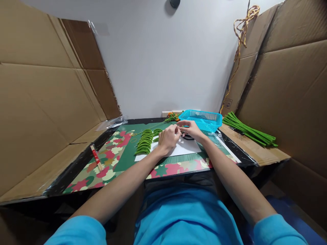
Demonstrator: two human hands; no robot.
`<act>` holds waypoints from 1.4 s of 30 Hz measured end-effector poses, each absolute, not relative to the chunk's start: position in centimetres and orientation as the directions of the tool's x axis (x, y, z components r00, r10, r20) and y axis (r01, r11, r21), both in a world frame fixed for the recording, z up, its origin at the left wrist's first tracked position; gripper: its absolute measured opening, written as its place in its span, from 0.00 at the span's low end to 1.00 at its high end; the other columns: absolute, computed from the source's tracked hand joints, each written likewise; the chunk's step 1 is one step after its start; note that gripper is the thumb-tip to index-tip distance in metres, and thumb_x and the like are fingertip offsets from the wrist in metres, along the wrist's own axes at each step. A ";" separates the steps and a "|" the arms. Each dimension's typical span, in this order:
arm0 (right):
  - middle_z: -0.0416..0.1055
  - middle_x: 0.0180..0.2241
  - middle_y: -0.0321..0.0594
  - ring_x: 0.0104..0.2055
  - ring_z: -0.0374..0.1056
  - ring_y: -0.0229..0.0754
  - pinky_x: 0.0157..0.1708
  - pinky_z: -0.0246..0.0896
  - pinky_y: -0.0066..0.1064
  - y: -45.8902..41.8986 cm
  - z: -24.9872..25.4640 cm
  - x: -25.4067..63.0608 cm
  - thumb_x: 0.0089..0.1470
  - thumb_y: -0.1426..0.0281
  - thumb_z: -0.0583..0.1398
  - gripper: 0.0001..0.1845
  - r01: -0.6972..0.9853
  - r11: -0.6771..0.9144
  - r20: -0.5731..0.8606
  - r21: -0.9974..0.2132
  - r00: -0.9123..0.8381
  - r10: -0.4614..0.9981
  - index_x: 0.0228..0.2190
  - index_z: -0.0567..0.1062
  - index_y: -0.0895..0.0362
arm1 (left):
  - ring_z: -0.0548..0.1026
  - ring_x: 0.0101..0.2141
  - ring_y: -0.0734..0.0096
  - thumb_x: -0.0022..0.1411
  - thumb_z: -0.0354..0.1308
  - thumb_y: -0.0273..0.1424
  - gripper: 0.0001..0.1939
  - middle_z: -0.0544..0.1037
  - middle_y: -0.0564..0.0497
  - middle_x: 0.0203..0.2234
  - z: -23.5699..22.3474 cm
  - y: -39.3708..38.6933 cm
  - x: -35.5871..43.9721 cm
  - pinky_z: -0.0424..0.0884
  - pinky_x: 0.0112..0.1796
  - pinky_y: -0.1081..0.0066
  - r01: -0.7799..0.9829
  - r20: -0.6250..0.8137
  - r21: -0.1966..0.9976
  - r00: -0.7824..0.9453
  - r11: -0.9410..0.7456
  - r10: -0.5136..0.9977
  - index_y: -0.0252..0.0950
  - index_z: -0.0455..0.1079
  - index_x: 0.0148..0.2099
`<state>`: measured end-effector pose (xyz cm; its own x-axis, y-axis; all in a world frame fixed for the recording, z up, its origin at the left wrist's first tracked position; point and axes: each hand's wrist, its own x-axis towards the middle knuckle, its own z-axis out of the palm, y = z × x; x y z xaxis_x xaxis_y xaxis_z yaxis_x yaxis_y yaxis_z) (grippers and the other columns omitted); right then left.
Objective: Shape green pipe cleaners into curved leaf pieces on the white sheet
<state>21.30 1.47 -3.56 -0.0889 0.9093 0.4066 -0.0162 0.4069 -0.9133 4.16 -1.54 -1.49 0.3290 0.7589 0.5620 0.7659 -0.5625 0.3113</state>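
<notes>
My left hand [169, 139] and my right hand [191, 130] meet above a white sheet of paper [186, 148], fingertips pinched together. Whatever lies between them is too small or hidden to name. Beneath my right hand is a black coil [188, 136], partly covered by the fingers. To the left of my left hand, curved fuzzy green pieces [144, 142] lie stacked in a row at the paper's edge. A second, shorter group of such green pieces [156, 132] sits behind my left hand, which partly hides it.
A blue plastic basket [217, 119] stands behind my right hand, beside orange flowers on a green stem [173, 117]. Long green stems [251, 131] lie in a bundle on cardboard at right. Chopsticks in a red wrapper [96, 157] rest at left. Cardboard walls [38, 85] flank the table.
</notes>
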 end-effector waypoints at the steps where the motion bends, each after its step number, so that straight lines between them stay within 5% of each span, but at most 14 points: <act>1: 0.81 0.37 0.45 0.28 0.72 0.39 0.21 0.71 0.28 1.5 -3.6 21.4 0.44 0.62 0.72 0.20 -0.031 0.398 0.399 -0.917 -0.094 0.912 0.39 0.84 0.60 | 0.77 0.33 0.58 0.71 0.56 0.36 0.08 0.81 0.48 0.35 -1.4 -1.5 4.1 0.55 0.30 0.67 0.763 0.566 0.314 0.328 -0.565 0.757 0.42 0.74 0.38; 6: 0.79 0.28 0.41 0.27 0.70 0.40 0.20 0.68 0.27 1.7 -3.4 21.4 0.44 0.55 0.73 0.22 0.010 0.423 0.420 -0.906 -0.106 0.901 0.33 0.85 0.60 | 0.77 0.33 0.59 0.70 0.58 0.37 0.08 0.82 0.49 0.33 -1.3 -0.8 3.9 0.55 0.30 0.67 0.737 0.561 0.426 0.239 -0.524 0.792 0.42 0.73 0.37; 12: 0.80 0.29 0.41 0.21 0.66 0.35 0.19 0.65 0.27 1.8 -3.7 21.5 0.43 0.53 0.74 0.23 0.068 0.461 0.454 -0.885 -0.095 0.886 0.31 0.85 0.60 | 0.77 0.35 0.61 0.69 0.59 0.34 0.05 0.83 0.49 0.38 -1.2 -0.3 3.5 0.61 0.34 0.69 0.683 0.570 0.494 0.213 -0.539 0.793 0.41 0.74 0.39; 24: 0.81 0.29 0.40 0.32 0.77 0.44 0.33 0.78 0.36 1.1 -3.5 21.4 0.38 0.57 0.77 0.25 -0.117 0.392 0.402 -0.912 -0.078 0.912 0.37 0.83 0.58 | 0.80 0.39 0.60 0.68 0.59 0.33 0.06 0.83 0.46 0.36 -2.3 1.3 3.6 0.70 0.41 0.67 0.524 0.512 0.633 0.268 -0.570 0.816 0.37 0.75 0.40; 30: 0.82 0.33 0.43 0.35 0.79 0.46 0.40 0.79 0.40 0.9 -3.4 21.2 0.37 0.58 0.78 0.24 -0.113 0.434 0.437 -0.894 0.003 0.900 0.33 0.83 0.58 | 0.70 0.17 0.75 0.67 0.57 0.35 0.11 0.82 0.46 0.38 -2.4 1.4 3.8 0.64 0.21 0.72 0.351 0.383 0.807 0.303 -0.476 0.873 0.34 0.74 0.46; 35: 0.83 0.36 0.42 0.38 0.79 0.46 0.42 0.77 0.38 0.5 -3.0 21.1 0.37 0.62 0.77 0.20 -0.101 0.460 0.466 -0.882 -0.036 0.884 0.33 0.83 0.57 | 0.69 0.16 0.79 0.66 0.57 0.37 0.11 0.82 0.47 0.39 -2.5 1.7 3.7 0.66 0.21 0.73 0.270 0.425 0.833 0.245 -0.483 0.871 0.34 0.74 0.42; 42: 0.82 0.32 0.42 0.33 0.77 0.45 0.30 0.72 0.31 0.6 -3.1 21.2 0.39 0.64 0.75 0.16 -0.092 0.456 0.462 -0.885 -0.061 0.885 0.32 0.84 0.57 | 0.72 0.18 0.77 0.64 0.63 0.38 0.11 0.82 0.47 0.38 -2.4 1.5 3.5 0.68 0.22 0.72 0.215 0.449 0.833 0.275 -0.510 0.850 0.35 0.73 0.41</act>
<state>21.19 0.62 -3.07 -0.0607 0.8849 0.4618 -0.0924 0.4557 -0.8853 3.52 1.48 -2.37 0.2746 0.8502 0.4492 0.2155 -0.5096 0.8330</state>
